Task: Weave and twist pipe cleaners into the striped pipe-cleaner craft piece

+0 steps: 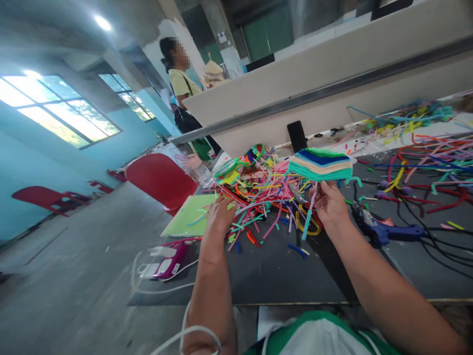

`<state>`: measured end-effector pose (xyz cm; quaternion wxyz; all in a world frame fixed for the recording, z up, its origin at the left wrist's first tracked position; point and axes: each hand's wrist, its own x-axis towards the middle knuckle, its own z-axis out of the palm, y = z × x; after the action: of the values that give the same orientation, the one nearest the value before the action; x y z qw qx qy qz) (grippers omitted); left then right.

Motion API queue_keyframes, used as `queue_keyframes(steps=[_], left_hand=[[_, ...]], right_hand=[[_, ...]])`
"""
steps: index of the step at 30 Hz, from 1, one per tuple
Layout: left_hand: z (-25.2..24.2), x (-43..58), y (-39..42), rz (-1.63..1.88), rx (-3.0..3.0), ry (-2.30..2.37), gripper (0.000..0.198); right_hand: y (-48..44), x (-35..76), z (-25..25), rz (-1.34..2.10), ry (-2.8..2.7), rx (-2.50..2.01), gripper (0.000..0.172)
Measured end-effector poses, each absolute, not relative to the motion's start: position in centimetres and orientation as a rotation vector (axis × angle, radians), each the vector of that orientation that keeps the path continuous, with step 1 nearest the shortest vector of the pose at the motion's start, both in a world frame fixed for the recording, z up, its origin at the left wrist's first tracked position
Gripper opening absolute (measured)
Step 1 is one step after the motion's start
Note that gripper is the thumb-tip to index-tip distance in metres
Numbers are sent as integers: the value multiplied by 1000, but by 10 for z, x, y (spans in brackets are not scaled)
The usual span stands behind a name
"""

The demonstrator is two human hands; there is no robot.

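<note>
My right hand (330, 202) is closed on the lower edge of a striped pipe-cleaner panel (321, 166), banded in green, dark blue, peach and teal. A twisted lilac and teal pipe cleaner (308, 219) hangs down beside the thumb. My left hand (220, 213) reaches over the left edge of a tangled heap of coloured pipe cleaners (264, 190), with its fingers stretched forward and their tips partly hidden. Under and beside that hand lies a light green sheet (185, 217). Scissors (296, 193) are partly buried in the heap near my right hand.
Right of my right hand lies a blue glue gun (393, 232) among black cables. A magenta power strip (173, 260) with white cords sits at the table's left. A black phone (296, 135) leans against the divider (258, 128). Beyond are a red chair (158, 180) and a standing person (185, 88).
</note>
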<state>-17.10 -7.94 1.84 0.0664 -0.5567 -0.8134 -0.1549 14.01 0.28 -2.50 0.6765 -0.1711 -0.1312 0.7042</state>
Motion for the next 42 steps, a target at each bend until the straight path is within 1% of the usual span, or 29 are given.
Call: queue_keyframes(steps=[3,7,9,13,16,18,22,27,29,32,35,38,42], left_hand=[[21,-157,-66,-401,-1700,-2388,28],[9,-140,-43,-114,-1838,-2492,26],[-1,-136,-35,-23,-1853,-2533,25],[-12,-137,-32,27,-1875,-2536,21],[-3,-148,-34,27,-1897,-2508,19],[7,-160,-36,-17,-1876,-2467,21],[28,-181,-42,-351,-1759,-2250,21],[47,-163,-55,-929,-1585,-2201,23],[58,-140,-62,-1249,-1619,-2146,24],[76,-100,-71,-1921,-1800,-2043,29],[94,-67,-72,-2384,-1823,-1907,27],[104,-43,-58,-2581,-1750,-1764,24],[103,-10,-28,-2578,-1863,-1639,24]], right_hand=[[3,139,-26,1586,-305,-383,15],[2,139,-26,1594,-290,-389,13],[2,138,-27,1610,-292,-378,13],[1,138,-28,1653,-317,-356,14],[1,138,-27,1659,-322,-331,14],[1,139,-26,1641,-318,-314,16],[-1,141,-21,1596,-327,-298,19],[-3,140,-16,1533,-343,-324,22],[-3,140,-15,1518,-352,-336,22],[-3,142,-13,1500,-366,-344,20],[-4,146,-9,1506,-342,-340,19],[-3,151,-6,1530,-296,-348,19],[3,158,-8,1482,-231,-331,22]])
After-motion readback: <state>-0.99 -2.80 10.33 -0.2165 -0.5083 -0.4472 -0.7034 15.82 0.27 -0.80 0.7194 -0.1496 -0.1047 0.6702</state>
